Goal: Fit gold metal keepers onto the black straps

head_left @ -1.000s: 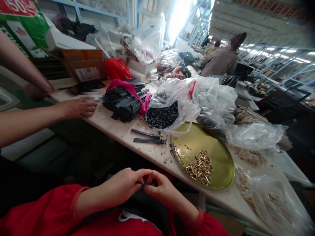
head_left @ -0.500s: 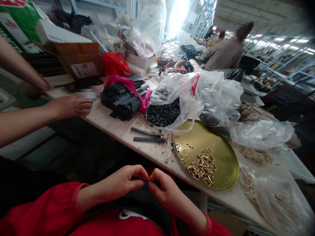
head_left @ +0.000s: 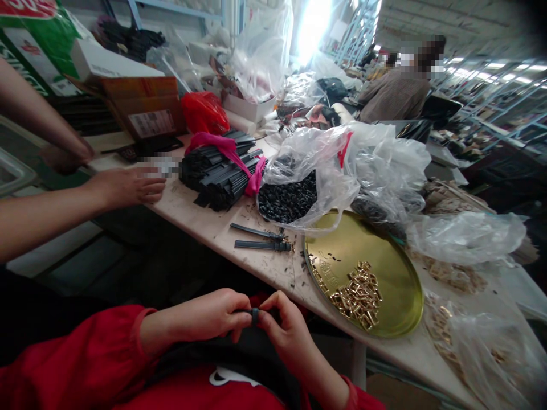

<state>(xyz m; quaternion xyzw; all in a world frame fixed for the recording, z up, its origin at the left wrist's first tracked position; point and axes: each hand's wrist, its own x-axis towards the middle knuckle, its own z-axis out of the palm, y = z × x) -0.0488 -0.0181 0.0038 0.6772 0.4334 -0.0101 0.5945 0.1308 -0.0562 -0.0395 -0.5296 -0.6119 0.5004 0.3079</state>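
My left hand (head_left: 220,315) pinches a small black strap (head_left: 255,315) in front of my body, below the table edge. A narrow band or loop shows on the strap between my hands; most of it is hidden by my fingers. At the strap's other side, the thumb and fingers of my right hand (head_left: 280,319) close on it. On the table ahead lie two dark straps (head_left: 262,245) with small metal pieces at their right ends. To their right, a round gold tray (head_left: 397,285) bears a heap of gold buckles (head_left: 363,296).
A clear plastic bag (head_left: 329,193) holds many small black loops (head_left: 288,196). Left of it lies a bundle of black strips (head_left: 217,182) tied with pink cloth. A co-worker's hand (head_left: 128,185) rests by a cardboard box (head_left: 145,108). More plastic bags (head_left: 465,239) lie right.
My fingers have shifted on the strap, and its band now shows more plainly between them. My right hand's fingers are raised a little. The whole view has shifted slightly.
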